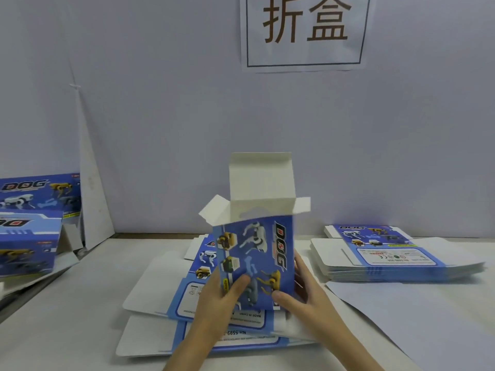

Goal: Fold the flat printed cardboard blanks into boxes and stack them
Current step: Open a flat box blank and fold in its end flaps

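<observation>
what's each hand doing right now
left hand: holds the box, thumb on its front
right hand: holds the same box at its right edge

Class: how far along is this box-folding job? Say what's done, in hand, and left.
Done: folded boxes stacked at left. In hand: one box, upright, top flaps open, held by left hand and right hand. Left: flat blanks beneath it and a pile of blanks at right.
</observation>
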